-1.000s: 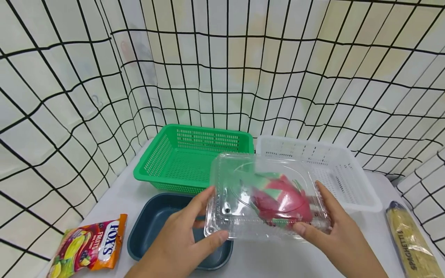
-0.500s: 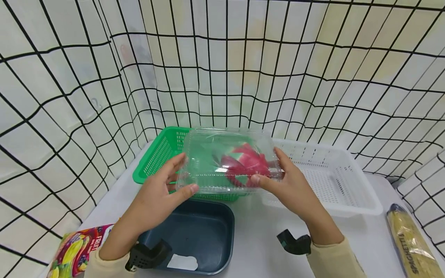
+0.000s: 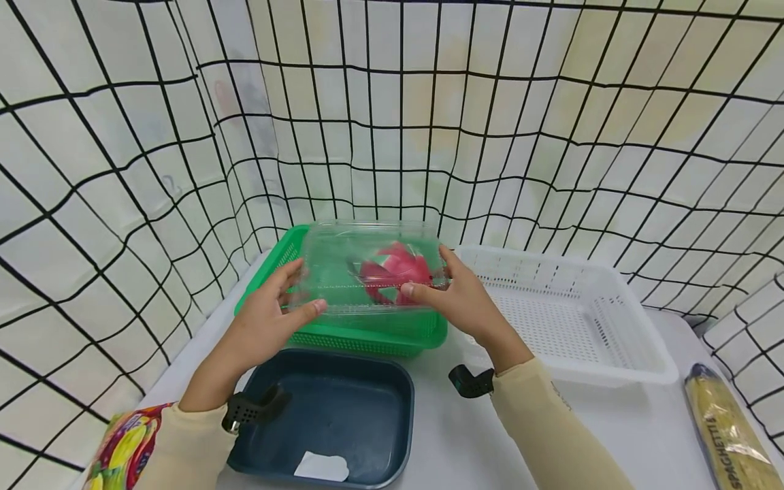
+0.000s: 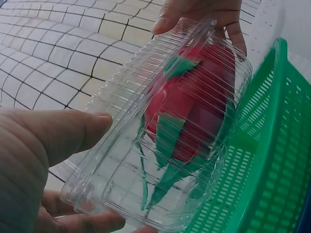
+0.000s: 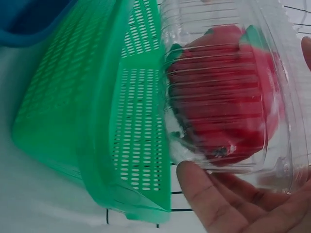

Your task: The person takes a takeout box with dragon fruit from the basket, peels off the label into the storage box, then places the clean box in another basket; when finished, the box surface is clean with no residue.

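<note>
Both hands hold a clear plastic clamshell box point(image 3: 327, 262) over the green basket point(image 3: 373, 340). Inside its right half lies a red dragon fruit point(image 3: 398, 269) with green scale tips. My left hand point(image 3: 260, 327) grips the box's left end; the left wrist view has the thumb point(image 4: 95, 128) at the near rim and fingers underneath. At the other end my right hand point(image 3: 471, 306) grips with its thumb in front. In the right wrist view, fingertips point(image 5: 199, 187) support the box beside the fruit, and the basket wall point(image 5: 97, 121) stands alongside.
In front of the green basket stands a dark blue basin point(image 3: 343, 415) with a white patch point(image 3: 321, 467) in it. A white basket point(image 3: 643, 354) is to the right. A spaghetti pack point(image 3: 729, 429) lies far right, a fruit-candy bag point(image 3: 122, 452) front left. Black wire mesh point(image 3: 401, 122) surrounds the table.
Both hands have carried the box left and away from the body, from in front of the two baskets to over the green one. Both forearms now show.
</note>
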The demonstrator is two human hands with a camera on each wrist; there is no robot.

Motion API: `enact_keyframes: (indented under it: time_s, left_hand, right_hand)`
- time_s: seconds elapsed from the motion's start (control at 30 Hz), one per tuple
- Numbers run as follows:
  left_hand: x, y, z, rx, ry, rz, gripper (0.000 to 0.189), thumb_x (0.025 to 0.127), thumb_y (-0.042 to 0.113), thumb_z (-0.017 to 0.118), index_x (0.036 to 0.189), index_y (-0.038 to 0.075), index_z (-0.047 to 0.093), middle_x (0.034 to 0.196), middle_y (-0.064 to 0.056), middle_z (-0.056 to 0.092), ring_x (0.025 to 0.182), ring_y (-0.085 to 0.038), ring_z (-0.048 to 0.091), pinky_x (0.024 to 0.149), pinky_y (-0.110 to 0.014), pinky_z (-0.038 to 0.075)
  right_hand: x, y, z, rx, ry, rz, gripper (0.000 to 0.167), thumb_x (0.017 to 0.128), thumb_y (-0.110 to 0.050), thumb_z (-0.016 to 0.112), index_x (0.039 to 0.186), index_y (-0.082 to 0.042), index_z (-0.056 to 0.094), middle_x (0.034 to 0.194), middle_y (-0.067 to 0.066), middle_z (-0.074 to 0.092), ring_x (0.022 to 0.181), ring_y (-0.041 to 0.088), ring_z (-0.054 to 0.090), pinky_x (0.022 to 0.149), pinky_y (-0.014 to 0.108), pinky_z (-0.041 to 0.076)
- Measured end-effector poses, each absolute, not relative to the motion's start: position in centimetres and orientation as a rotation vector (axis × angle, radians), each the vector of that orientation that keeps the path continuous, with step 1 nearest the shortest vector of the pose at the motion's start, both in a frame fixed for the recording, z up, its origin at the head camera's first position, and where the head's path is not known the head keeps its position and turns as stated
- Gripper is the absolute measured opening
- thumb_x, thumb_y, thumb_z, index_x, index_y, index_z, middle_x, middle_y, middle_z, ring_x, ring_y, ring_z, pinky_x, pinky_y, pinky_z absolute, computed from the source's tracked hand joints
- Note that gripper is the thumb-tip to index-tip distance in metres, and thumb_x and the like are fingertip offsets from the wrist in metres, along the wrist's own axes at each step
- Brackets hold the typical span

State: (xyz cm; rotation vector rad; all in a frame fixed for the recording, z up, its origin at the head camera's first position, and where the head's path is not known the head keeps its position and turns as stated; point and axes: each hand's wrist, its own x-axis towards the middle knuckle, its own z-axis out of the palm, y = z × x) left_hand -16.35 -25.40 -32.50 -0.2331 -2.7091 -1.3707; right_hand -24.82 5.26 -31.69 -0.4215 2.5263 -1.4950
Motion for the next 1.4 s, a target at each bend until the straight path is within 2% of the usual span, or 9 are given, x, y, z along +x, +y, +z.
enact_keyframes:
  time_s: [0.17,0.37,0.6,0.87,1.07,1.3,1.4]
  left_hand:
    - [-17.3,-26.4,-33.1,-0.200,-2.730,-1.357,0.092,0.104,0.045,0.064,0.168,0.009,0.008,0.169,-0.023,0.026,0.146,-0.051,0.038,0.107,-0.068,0.044]
    - [-18.3,-27.4,-34.4,-0.170,-2.760,-1.401,0.093,0.104,0.046,0.062,0.168,0.009,0.006,0.170,-0.024,0.023,0.149,-0.052,0.033,0.109,-0.069,0.041]
    - [-19.0,-27.8,-35.5,-0.147,-2.790,-1.415,0.090,0.106,0.039,0.062,0.168,0.007,0.006,0.170,-0.025,0.021,0.149,-0.052,0.032,0.109,-0.069,0.040]
    - [-19.3,-28.2,-36.2,-0.119,-2.881,-1.246,0.091,0.104,0.045,0.063,0.167,0.005,0.011,0.166,-0.029,0.028,0.146,-0.054,0.035,0.107,-0.070,0.041]
    - [-19.6,-28.2,-36.3,-0.128,-2.909,-1.162,0.090,0.104,0.043,0.064,0.166,0.000,0.015,0.160,-0.034,0.036,0.141,-0.055,0.043,0.103,-0.068,0.046]
    - [-19.9,-28.6,-36.4,-0.141,-2.946,-1.098,0.087,0.104,0.037,0.064,0.164,-0.004,0.017,0.154,-0.036,0.043,0.136,-0.054,0.049,0.098,-0.066,0.050]
    - [-20.0,-28.7,-36.4,-0.129,-2.967,-1.075,0.086,0.104,0.037,0.064,0.164,-0.005,0.017,0.153,-0.036,0.044,0.136,-0.053,0.050,0.098,-0.066,0.050]
  right_hand:
    - [-26.1,3.9,-32.4,-0.443,2.513,-1.464,0.112,0.086,-0.060,0.078,0.169,-0.021,0.014,0.162,0.013,0.039,0.144,0.034,0.044,0.107,0.059,0.048]
    - [-26.9,2.9,-33.7,-0.441,2.478,-1.476,0.112,0.086,-0.060,0.078,0.169,-0.019,0.014,0.169,0.007,0.030,0.149,0.033,0.038,0.110,0.059,0.046]
    - [-27.7,2.0,-35.1,-0.487,2.484,-1.459,0.113,0.083,-0.052,0.085,0.168,-0.017,0.020,0.160,0.006,0.044,0.144,0.028,0.044,0.111,0.057,0.046]
    - [-27.9,1.2,-36.1,-0.411,2.547,-1.344,0.122,0.080,-0.049,0.089,0.168,-0.008,0.015,0.166,0.012,0.037,0.151,0.033,0.037,0.113,0.058,0.043]
    - [-28.0,0.6,-36.4,-0.439,2.588,-1.273,0.114,0.080,-0.045,0.090,0.166,-0.009,0.024,0.152,0.012,0.053,0.140,0.032,0.048,0.104,0.054,0.052]
    - [-27.7,0.0,-36.0,-0.405,2.651,-1.126,0.117,0.081,-0.045,0.089,0.165,-0.002,0.021,0.160,0.018,0.044,0.145,0.037,0.044,0.107,0.056,0.050]
    - [-27.6,-0.2,-36.0,-0.423,2.665,-1.091,0.112,0.081,-0.045,0.089,0.164,-0.003,0.027,0.153,0.016,0.053,0.139,0.035,0.050,0.105,0.054,0.052]
